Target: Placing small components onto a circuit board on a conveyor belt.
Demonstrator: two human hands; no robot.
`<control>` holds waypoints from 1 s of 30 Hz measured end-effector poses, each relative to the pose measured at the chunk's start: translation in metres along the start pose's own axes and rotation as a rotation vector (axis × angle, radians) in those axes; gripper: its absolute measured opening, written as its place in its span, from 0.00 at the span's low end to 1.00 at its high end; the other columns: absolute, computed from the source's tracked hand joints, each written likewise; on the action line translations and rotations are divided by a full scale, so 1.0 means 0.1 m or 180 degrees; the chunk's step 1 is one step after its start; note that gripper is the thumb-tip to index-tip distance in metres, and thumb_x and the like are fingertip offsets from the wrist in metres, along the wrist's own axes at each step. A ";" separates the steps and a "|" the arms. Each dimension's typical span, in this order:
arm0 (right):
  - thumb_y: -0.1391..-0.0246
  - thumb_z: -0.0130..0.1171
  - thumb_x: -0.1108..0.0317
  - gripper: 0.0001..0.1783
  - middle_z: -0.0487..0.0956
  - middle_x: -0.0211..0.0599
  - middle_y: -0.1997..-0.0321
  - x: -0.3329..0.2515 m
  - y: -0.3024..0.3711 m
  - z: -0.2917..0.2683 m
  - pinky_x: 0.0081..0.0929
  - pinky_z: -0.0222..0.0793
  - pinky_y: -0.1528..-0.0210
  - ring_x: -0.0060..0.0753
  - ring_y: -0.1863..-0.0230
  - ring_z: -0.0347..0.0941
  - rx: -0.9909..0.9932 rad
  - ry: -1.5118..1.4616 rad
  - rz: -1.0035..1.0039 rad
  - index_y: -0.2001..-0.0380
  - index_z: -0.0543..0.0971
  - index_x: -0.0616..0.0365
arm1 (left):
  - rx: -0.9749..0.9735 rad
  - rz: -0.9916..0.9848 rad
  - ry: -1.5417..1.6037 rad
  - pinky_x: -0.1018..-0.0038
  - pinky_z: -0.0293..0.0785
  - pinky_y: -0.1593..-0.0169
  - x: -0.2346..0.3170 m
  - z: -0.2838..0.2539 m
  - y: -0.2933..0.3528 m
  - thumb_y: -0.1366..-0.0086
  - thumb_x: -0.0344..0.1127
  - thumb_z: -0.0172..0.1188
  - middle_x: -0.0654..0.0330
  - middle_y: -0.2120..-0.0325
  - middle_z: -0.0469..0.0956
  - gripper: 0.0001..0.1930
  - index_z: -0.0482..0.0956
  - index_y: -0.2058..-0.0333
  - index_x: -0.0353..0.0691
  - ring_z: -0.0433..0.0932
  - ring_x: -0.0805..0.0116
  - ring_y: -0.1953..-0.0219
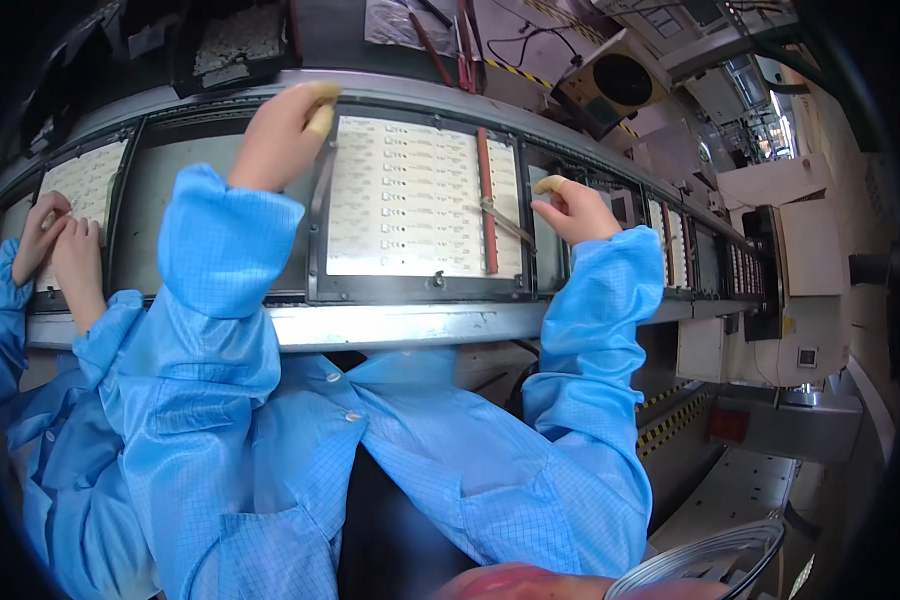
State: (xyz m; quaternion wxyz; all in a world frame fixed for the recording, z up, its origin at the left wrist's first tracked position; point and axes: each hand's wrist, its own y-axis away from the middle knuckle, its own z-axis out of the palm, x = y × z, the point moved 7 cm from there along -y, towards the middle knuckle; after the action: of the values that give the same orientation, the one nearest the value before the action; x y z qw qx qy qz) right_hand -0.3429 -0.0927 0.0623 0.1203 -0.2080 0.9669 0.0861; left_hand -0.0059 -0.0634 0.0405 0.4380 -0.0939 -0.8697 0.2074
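gridded blue coat [490, 450], flat white panel [410, 200], right hand [580, 212], fingers apart, left hand [275, 140], fingers' state unclear

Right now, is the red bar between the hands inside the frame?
Inside: the red bar lies across the white panel, within the black frame.

A pale panel [410, 200] over there, flat in a black frame [375, 287], rows of dark marks across it, a red bar [487, 170] spanning its right part, a grey strip [511, 224] slanting at the bar's middle
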 end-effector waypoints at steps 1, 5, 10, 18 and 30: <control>0.50 0.59 0.64 0.14 0.68 0.31 0.82 -0.02 -0.08 -0.02 0.24 0.61 0.74 0.25 0.79 0.64 -0.0172 0.0038 0.0060 0.61 0.75 0.57 | 0.0288 -0.0347 0.0098 0.64 0.70 0.52 -0.22 -0.05 0.03 0.46 0.25 0.51 0.50 0.61 0.76 0.16 0.76 0.57 0.39 0.74 0.53 0.56; 0.49 0.58 0.63 0.15 0.71 0.34 0.78 -0.29 -0.54 -0.13 0.25 0.64 0.72 0.27 0.76 0.67 -0.0541 0.0312 -0.0036 0.59 0.75 0.57 | -0.0153 -0.0501 -0.0914 0.61 0.70 0.54 -0.47 0.02 0.20 0.46 0.27 0.51 0.49 0.65 0.77 0.13 0.77 0.61 0.38 0.74 0.51 0.59; 0.50 0.58 0.59 0.16 0.76 0.37 0.72 -0.69 -1.31 -0.13 0.30 0.67 0.65 0.33 0.70 0.72 -0.0527 0.0902 -0.0244 0.60 0.76 0.56 | -0.0851 -0.0278 -0.1395 0.59 0.70 0.57 -0.43 0.15 0.19 0.47 0.30 0.50 0.50 0.67 0.77 0.10 0.77 0.66 0.39 0.75 0.51 0.61; 0.56 0.61 0.52 0.24 0.78 0.44 0.59 -1.11 -2.58 0.33 0.31 0.67 0.52 0.39 0.56 0.74 0.0242 0.0075 -0.0581 0.57 0.76 0.53 | -0.1160 -0.0289 -0.1806 0.60 0.71 0.60 -0.43 0.22 0.17 0.47 0.29 0.53 0.50 0.70 0.76 0.06 0.76 0.70 0.36 0.75 0.51 0.64; 0.38 0.28 0.49 0.29 0.76 0.41 0.57 -2.20 -3.23 1.09 0.42 0.65 0.51 0.48 0.55 0.71 0.0514 -0.0696 0.0304 0.59 0.76 0.56 | -0.1100 -0.0214 -0.1803 0.59 0.71 0.61 -0.53 0.20 0.19 0.45 0.33 0.53 0.50 0.71 0.76 0.08 0.76 0.69 0.36 0.75 0.51 0.66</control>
State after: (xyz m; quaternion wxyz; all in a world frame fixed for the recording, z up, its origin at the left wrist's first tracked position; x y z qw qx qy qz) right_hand 0.0098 -0.2756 -0.0206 0.2371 -0.1408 0.9606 0.0358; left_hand 0.0097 -0.0699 -0.0172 0.1631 -0.0768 -0.9818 0.0602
